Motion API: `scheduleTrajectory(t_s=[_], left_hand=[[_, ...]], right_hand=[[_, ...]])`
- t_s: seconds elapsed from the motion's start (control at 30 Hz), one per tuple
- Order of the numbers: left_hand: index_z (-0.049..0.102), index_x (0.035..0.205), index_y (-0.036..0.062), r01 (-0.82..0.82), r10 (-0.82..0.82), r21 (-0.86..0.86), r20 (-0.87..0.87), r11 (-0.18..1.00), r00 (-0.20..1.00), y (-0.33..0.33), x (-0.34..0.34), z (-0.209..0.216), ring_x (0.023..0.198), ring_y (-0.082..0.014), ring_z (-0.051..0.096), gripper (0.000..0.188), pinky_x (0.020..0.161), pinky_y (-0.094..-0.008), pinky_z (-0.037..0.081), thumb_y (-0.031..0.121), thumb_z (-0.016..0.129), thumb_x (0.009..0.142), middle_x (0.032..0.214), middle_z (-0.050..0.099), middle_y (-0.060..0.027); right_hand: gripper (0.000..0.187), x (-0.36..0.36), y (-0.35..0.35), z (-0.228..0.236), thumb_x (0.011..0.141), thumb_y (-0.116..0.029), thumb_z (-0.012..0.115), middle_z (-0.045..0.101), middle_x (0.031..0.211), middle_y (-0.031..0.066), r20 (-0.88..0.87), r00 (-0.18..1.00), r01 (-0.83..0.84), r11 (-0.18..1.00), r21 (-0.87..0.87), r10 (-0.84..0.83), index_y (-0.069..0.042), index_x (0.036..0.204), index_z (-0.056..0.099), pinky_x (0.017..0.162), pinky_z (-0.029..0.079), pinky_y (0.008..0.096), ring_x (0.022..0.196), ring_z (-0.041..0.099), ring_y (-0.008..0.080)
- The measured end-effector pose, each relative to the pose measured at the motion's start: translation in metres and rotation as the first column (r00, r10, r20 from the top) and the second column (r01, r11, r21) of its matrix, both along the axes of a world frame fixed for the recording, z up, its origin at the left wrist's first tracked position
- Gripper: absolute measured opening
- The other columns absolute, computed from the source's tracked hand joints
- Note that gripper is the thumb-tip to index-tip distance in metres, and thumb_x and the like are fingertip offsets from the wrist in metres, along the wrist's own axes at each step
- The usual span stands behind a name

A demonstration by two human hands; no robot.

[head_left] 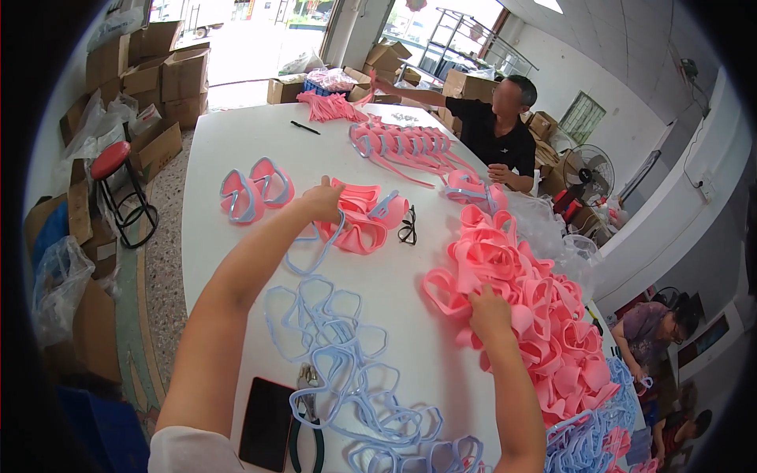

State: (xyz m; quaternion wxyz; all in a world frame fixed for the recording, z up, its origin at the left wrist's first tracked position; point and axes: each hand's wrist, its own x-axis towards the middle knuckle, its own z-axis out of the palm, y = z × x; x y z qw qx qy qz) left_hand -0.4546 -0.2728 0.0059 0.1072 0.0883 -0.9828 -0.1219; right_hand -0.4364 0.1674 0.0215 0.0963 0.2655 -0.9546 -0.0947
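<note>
My left hand [322, 203] reaches across the white table [225, 331], fingers closed on a thin light-blue frame [315, 256] that hangs below it. Its fingertips are beside a small group of soft pink mask pieces [361, 236], one of them fitted with blue. My right hand [490, 314] is at the near-left side of a large heap of pink mask pieces [552, 331], its fingers closed on one pink piece [447, 292]. Between my forearms lies a tangle of light-blue frames [339, 359]. Two assembled pink-and-blue masks [256, 193] sit at the left.
Pliers [306, 418] and a black phone [266, 422] lie near me; glasses [408, 226] and a pen [305, 127] lie farther off. A person in black [497, 134] sits across, by a row of masks [402, 142]. More blue frames [587, 441] are piled at the near right. Another person [654, 335] works at right.
</note>
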Motion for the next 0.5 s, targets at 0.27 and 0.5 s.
scheduleTrajectory(t_s=[0.27,0.5], left_hand=[[0.061,0.124,0.0143,0.006,0.042,-0.180,0.266,0.984,0.963,0.006,-0.027,0.000,0.109,-0.0297,0.064,0.061,0.084,-0.0421,0.055,0.031,0.081,0.068,0.126,0.060,-0.0126],[0.073,0.096,0.0097,-0.031,0.046,-0.105,0.145,0.994,0.988,0.005,-0.031,-0.022,0.099,-0.0304,0.067,0.021,0.080,-0.0402,0.056,0.014,0.066,0.077,0.104,0.070,-0.0131]], right_hand=[[0.027,0.122,0.075,0.049,0.071,-0.016,0.069,0.059,0.102,0.0173,0.131,0.975,0.165,0.979,0.123,-0.180,-0.009,0.097,0.069,0.072,0.055,0.0474,0.083,0.066,0.0385],[0.039,0.184,0.130,0.056,0.064,-0.026,0.074,0.060,0.107,0.0171,0.338,0.878,0.265,0.932,0.249,-0.340,-0.013,0.101,0.072,0.077,0.055,0.0476,0.091,0.066,0.0355]])
